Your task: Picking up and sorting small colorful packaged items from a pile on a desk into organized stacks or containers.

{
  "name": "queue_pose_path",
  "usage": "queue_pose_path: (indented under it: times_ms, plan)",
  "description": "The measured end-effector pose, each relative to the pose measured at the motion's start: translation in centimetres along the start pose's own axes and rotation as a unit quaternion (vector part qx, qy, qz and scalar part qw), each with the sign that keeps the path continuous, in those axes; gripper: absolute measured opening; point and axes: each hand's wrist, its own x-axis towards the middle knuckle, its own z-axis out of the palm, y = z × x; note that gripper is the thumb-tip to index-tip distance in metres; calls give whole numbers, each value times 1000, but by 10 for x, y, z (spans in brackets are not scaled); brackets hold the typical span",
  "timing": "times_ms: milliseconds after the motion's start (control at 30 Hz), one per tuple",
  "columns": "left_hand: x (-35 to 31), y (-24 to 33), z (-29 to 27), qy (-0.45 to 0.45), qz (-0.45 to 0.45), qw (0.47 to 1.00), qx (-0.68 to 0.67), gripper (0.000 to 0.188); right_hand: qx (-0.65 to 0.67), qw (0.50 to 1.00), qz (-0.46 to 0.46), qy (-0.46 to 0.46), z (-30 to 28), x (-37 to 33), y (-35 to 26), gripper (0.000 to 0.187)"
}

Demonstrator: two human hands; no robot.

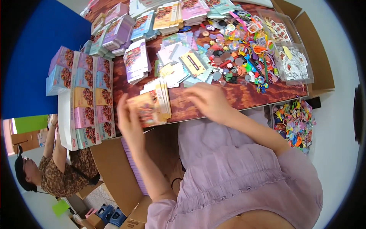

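My left hand (pixel 130 120) is at the left edge of a yellow printed carton (pixel 146 108), its fingers and thumb around that edge. The carton's face is smeared by motion. Several similar yellow cartons (pixel 164 100) stand close together behind it, at the table's front edge. My right hand (pixel 211 102) hovers over the table to the right of them, fingers loosely bent and apart, with nothing visible in it. Beyond the cartons lie a pile of loose cards and sheets (pixel 173 70) and a yellow card with a dark border (pixel 193 63).
Colourful small trinkets (pixel 238 57) cover the table's right side, beside clear trays of white pieces (pixel 293 65). Stacks of printed cartons (pixel 164 17) line the back; more sit in white trays (pixel 85 101) at left. A trinket bin (pixel 292 122) is below right. Another person (pixel 57 168) works at far left.
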Motion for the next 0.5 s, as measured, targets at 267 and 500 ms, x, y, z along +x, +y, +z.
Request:
queue_pose_path:
  times_ms: [267,500]
  plan:
    - [48,-68,-42,8,-2,966,257,47,-346,914,-174,-123,111,60,-22,42]
    - [-1,-10,-16,-123,-62,990,-8,60,-269,943,-190,-47,73,74,-36,18]
